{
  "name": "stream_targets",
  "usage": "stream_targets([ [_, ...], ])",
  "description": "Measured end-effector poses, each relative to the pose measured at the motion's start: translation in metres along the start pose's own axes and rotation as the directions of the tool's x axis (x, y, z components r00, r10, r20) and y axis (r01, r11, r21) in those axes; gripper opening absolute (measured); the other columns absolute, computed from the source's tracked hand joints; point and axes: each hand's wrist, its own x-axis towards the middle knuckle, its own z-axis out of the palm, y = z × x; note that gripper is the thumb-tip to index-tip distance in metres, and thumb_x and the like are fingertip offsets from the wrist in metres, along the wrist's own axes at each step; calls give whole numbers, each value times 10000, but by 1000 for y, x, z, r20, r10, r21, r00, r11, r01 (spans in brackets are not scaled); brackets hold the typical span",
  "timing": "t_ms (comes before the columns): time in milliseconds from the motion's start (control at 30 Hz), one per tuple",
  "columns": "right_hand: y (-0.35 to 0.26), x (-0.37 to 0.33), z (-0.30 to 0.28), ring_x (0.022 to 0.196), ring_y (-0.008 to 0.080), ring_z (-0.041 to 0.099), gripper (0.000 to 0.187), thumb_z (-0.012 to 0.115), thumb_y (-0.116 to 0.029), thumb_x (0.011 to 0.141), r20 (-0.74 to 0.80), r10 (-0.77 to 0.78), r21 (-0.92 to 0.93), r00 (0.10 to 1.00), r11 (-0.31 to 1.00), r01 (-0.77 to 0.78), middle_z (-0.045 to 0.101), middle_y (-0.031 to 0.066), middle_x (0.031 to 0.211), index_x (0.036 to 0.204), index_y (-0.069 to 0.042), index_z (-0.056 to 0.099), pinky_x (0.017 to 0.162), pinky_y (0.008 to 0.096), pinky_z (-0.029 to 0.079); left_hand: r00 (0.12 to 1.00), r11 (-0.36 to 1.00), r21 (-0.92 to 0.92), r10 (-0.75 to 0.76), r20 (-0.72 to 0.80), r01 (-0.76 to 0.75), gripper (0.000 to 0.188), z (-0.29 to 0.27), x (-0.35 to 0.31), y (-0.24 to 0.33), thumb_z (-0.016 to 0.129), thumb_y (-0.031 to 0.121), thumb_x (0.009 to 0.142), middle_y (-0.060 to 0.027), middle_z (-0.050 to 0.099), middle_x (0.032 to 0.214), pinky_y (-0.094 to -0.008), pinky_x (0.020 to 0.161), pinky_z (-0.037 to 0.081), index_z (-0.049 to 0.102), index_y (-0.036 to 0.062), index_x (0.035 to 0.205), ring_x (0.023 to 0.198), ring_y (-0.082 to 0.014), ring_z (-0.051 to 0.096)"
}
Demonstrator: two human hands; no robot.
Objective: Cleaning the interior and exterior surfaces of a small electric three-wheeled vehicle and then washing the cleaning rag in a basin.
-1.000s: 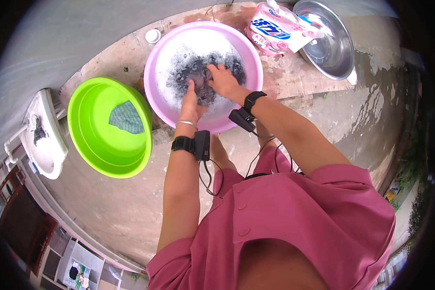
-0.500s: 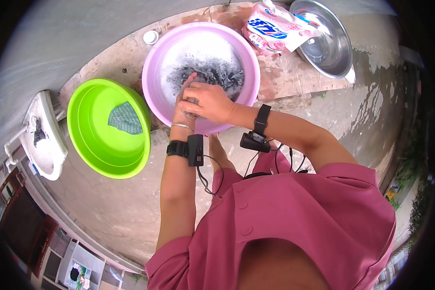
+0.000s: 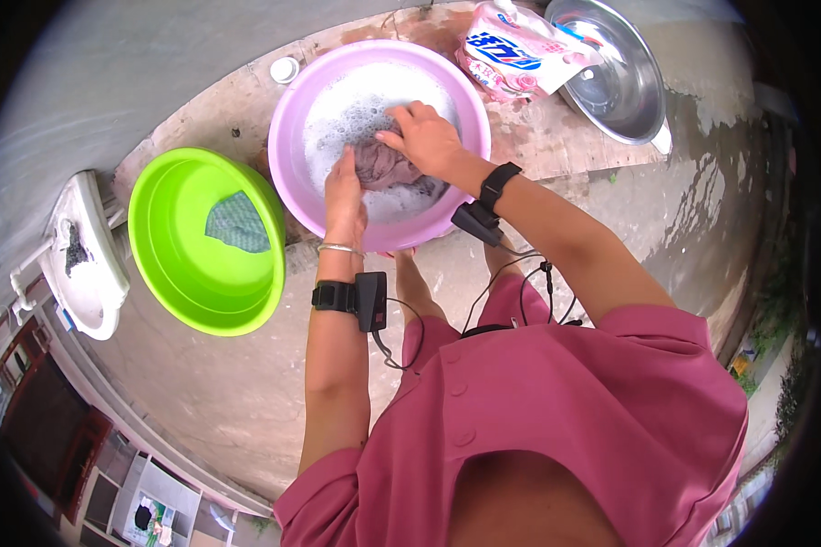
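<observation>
A bunched, wet mauve-grey cloth (image 3: 383, 166) lies in the soapy water of the pink basin (image 3: 288, 173), with white foam around it. At its left edge, my left hand (image 3: 345, 196) is open, fingers stretched out and pointing away from me. My right hand (image 3: 427, 141) rests at the cloth's right side, open, with its thumb and fingers apart over the cloth and foam. Part of the cloth is hidden under the right hand and in the suds. Both wrists wear black straps with small black boxes and cables.
To the left stands a green basin (image 3: 169, 292) holding a grey-green cloth (image 3: 237, 223). A white wall sink (image 3: 96, 292) is farther left. Behind are a white cap (image 3: 284, 70), a pink detergent bag (image 3: 511, 55) and a metal bowl (image 3: 629, 91).
My hands were together over dark, foamy water and have parted; the right moved away from me and to the right. The mauve-grey cloth now shows between them at the surface.
</observation>
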Motion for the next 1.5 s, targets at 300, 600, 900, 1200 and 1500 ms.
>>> stream_targets([
  [300, 29, -8, 8, 1173, 359, 433, 565, 630, -216, 802, 389, -132, -224, 912, 946, 232, 418, 167, 1291, 1332, -180, 439, 969, 452, 384, 969, -91, 979, 154, 194, -182, 651, 3, 6, -37, 696, 362, 772, -144, 218, 1504, -680, 1010, 180, 451, 189, 1350, 1337, -475, 203],
  [600, -51, -8, -85, 1001, 325, 602, 406, 554, -71, 773, 446, -285, 430, 848, 900, 76, 623, 200, 1065, 1179, -82, 559, 840, 385, 474, 789, 408, 677, 360, 497, -613, 924, -22, 7, -1, 866, 164, 552, -222, 237, 1472, -432, 1094, 253, 421, 149, 1362, 1367, -360, 228],
  [900, -80, -21, -157, 987, 105, 551, 383, 508, -42, 804, 174, -255, 940, 951, 332, -83, 598, 24, 1086, 1182, -66, 568, 876, 263, 438, 742, 891, 199, 196, 641, -408, 496, -17, -25, 85, 671, 53, 773, -67, 582, 1127, -291, 883, 469, 474, 25, 1227, 1000, -155, 578],
  [1200, -67, -38, -113, 1046, 142, 502, 407, 586, -322, 882, 364, 128, 931, 922, -71, -358, 496, 41, 1163, 1192, -67, 520, 894, 384, 449, 814, 952, -304, 147, 562, 38, 421, 2, -35, 124, 522, 95, 750, -93, 575, 1140, -402, 949, 454, 518, 28, 1166, 1060, -252, 562],
  [1500, -85, -24, -96, 1288, 336, 393, 886, 563, -688, 774, 575, -66, 673, 815, -528, -518, 405, 157, 1400, 1385, -81, 354, 999, 555, 382, 788, 898, -391, 87, 609, 203, 536, 12, -54, 134, 563, 265, 752, -138, 534, 1245, -465, 1021, 390, 505, 29, 1229, 1171, -298, 502],
])
